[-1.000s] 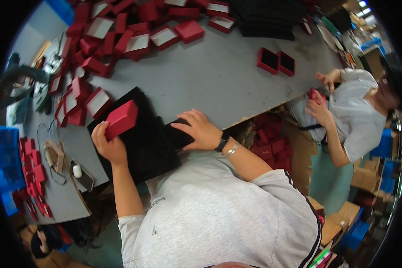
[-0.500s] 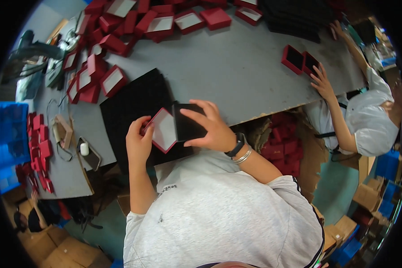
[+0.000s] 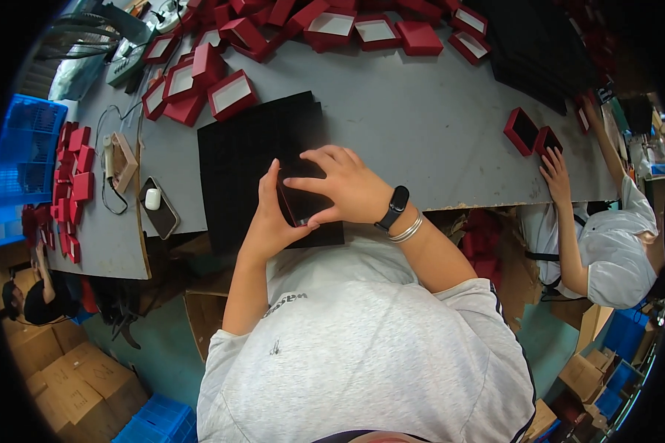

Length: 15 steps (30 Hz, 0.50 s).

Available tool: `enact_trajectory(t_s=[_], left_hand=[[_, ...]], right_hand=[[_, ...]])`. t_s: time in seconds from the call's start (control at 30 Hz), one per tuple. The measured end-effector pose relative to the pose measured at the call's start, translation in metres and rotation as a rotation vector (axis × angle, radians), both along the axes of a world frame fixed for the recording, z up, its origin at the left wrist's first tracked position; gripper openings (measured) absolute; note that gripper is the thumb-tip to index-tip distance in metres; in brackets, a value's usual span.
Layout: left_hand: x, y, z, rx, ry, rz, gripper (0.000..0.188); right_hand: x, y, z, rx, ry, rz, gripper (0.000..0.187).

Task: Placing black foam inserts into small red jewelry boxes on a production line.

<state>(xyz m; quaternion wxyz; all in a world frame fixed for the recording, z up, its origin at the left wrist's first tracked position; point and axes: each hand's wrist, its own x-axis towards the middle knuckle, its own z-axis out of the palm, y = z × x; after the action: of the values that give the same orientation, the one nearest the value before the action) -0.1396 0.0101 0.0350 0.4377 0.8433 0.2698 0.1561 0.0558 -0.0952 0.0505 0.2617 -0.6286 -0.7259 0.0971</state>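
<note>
A small red box (image 3: 301, 214) lies between my hands, low over a black foam sheet (image 3: 229, 159) at the table's near edge. Only a thin red rim of it shows, since fingers cover most of it. A dark pad (image 3: 307, 198) covers the box's opening where the white inside showed before. My left hand (image 3: 268, 214) grips the box's left side, thumb at the near corner. Over the box curves my right hand (image 3: 347, 188), fingers bent on the far and right sides, thumb at the near corner. A black wristband (image 3: 398, 203) and silver bangles (image 3: 408, 229) circle that wrist.
Open red boxes with white insides (image 3: 329, 26) are heaped along the far side. More red boxes (image 3: 77, 166) lie left, near a phone (image 3: 159, 213) bearing a white case. At right, a co-worker's hand (image 3: 556, 173) touches a black-lined red box (image 3: 522, 131). Black sheets (image 3: 543, 55) are stacked far right.
The dark pad has gone from beside the box to over its opening, hiding the white inside. My hands have drawn together around the box. The whole view has shifted.
</note>
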Motion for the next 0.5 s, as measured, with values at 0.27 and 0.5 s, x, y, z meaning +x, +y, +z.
enact_trajectory(t_s=[0.27,0.5], left_hand=[[0.001,0.007,-0.007,-0.043,-0.091,-0.078,0.125],[-0.001,0.010,-0.007,-0.034,-0.091,-0.097,0.124]], right_hand=[[-0.033,-0.012,-0.015,0.005,-0.028,-0.213,0.061],[-0.038,-0.022,-0.005,-0.029,-0.156,-0.129,0.067]])
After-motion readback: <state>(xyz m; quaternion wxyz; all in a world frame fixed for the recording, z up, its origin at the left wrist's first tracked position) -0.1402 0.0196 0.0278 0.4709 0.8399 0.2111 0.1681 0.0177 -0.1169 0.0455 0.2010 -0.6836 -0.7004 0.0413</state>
